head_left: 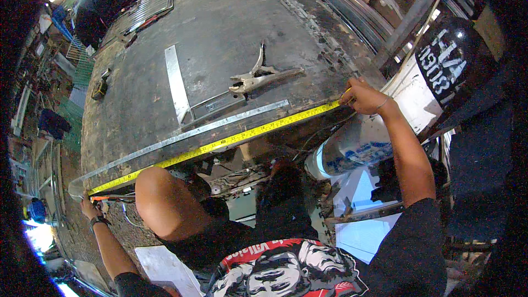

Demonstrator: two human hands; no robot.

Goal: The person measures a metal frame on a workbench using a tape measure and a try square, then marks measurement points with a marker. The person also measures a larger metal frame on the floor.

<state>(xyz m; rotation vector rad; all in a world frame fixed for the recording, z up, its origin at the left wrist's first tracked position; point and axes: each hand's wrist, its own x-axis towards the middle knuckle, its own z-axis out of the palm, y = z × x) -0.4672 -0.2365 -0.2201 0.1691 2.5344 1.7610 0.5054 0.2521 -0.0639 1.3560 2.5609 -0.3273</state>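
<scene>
A yellow tape measure blade (242, 137) is stretched along the near edge of the worktable. At its right end my right hand (363, 97) pinches it, fingers closed. My left hand (89, 207) is closed at the tape's left end, by the table's near left corner. A small orange part (100, 198) shows beside that hand; its kind is unclear. Just beyond the tape and nearly parallel to it lies a long, thin metal strip (187, 141). A flat silver bar (176, 84) points away from me. Locking pliers (264, 78) with spread handles rest near a metal channel piece (215, 106).
The dark worktable (220, 33) has a worn, littered right edge. A black-and-yellow object (100, 86) sits at its left, with red-handled pliers (147, 22) and a metal grille (155, 1) farther back. A white-and-black gas cylinder (352, 148) leans at right. Metal profiles (346, 0) line the far right.
</scene>
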